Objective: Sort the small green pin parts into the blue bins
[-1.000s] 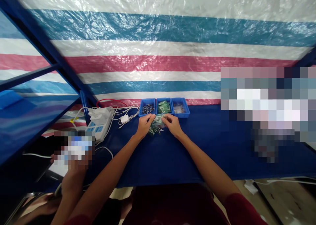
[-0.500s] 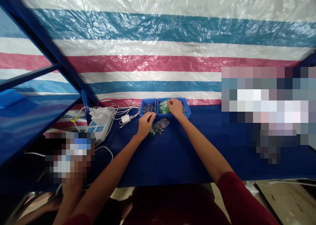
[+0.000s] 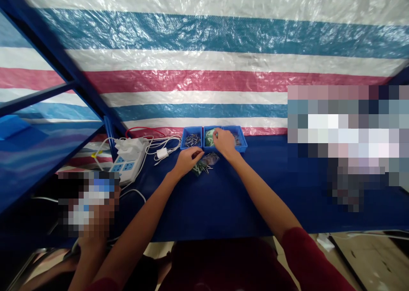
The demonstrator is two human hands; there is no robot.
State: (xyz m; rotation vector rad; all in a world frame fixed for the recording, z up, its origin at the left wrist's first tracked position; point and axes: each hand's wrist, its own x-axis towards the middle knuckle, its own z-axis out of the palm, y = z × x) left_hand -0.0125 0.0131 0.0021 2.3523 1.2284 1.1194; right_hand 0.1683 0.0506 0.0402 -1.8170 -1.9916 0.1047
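My right hand [image 3: 225,142] is over the middle blue bin [image 3: 207,148], its fingertips pinched on a small green piece [image 3: 216,134]. Pale-green pieces [image 3: 209,138] fill that bin; their exact kind is too small to tell. My left hand [image 3: 187,161] is in front of the left bin [image 3: 182,144], which holds dark metal screws [image 3: 192,140]. Its thumb and fingers are closed together; whatever they hold is hidden. Beside the left hand on the table lie green pieces and screws [image 3: 201,167], with a clear plastic bag [image 3: 211,159] behind them.
A third bin [image 3: 243,144] with small metal parts adjoins on the right. A white power strip [image 3: 128,165] and tangled white cables [image 3: 164,144] lie left on the blue table [image 3: 217,210]. Another person's arm [image 3: 92,244] reaches in at lower left; striped sheeting hangs behind.
My right hand has shifted slightly left and lower in the middle bin and now pinches a green piece. My left hand has turned slightly, its fingertips moving right and down.
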